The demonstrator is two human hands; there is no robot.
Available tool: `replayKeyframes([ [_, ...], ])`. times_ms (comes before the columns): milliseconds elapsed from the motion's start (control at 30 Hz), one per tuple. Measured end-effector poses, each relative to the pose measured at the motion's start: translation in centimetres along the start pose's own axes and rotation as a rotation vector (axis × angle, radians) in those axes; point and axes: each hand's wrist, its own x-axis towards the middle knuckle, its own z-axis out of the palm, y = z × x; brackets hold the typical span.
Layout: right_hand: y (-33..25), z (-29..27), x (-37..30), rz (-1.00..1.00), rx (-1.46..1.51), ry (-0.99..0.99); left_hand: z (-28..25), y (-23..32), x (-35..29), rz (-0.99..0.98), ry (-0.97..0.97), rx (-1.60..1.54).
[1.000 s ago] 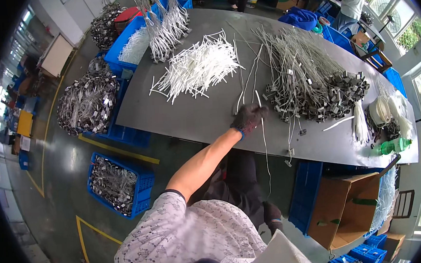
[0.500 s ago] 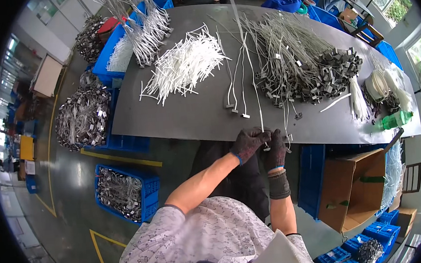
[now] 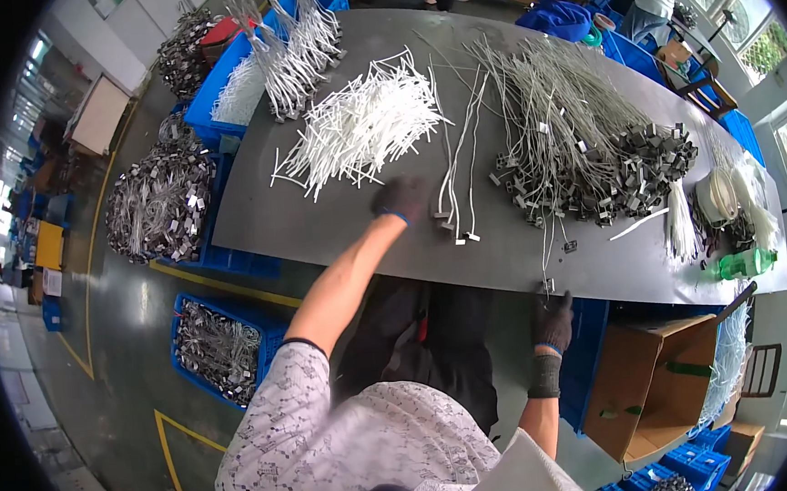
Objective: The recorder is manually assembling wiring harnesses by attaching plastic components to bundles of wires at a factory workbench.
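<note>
Lying heaped on the gray counter (image 3: 269, 227), white tubes (image 3: 369, 124) sit just beyond the left hand (image 3: 399, 199) (too blurred to tell how its fingers stand). The right hand (image 3: 553, 324) is at the near edge beside a cable connector (image 3: 549, 286); whether its fingers grip it, I cannot tell.

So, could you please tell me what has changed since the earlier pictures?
The left hand let go of the cable, now lying on the table, and moved left toward the white tubes. The right hand moved right, near the table's edge. The white tubes stayed piled.
</note>
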Motion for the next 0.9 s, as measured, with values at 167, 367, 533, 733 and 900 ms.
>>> replayKeyframes([
  [167, -3.4, 1.7, 1.5, -0.003, 0.077, -0.164, -2.5, -5.9, 4.1, -0.443, 0.103, 0.161],
  [367, -8.7, 1.7, 9.9, 0.347, 1.012, -0.471, -1.7, -6.8, 5.1, -0.525, 0.072, 0.079],
  [533, -4.9, 2.4, 7.0, 0.489, 1.277, -0.747, 1.0, -10.5, 4.1, -0.43, 0.136, 0.075],
  [733, 3.5, -2.0, -9.7, 0.391, 0.735, -0.646, 5.0, -15.9, -1.3, -0.46, -0.252, -0.934],
  [900, 24.1, -0.3, -23.0, -0.079, -0.333, -0.824, 6.0, -1.6, -5.5, -0.699, -0.433, -1.722],
])
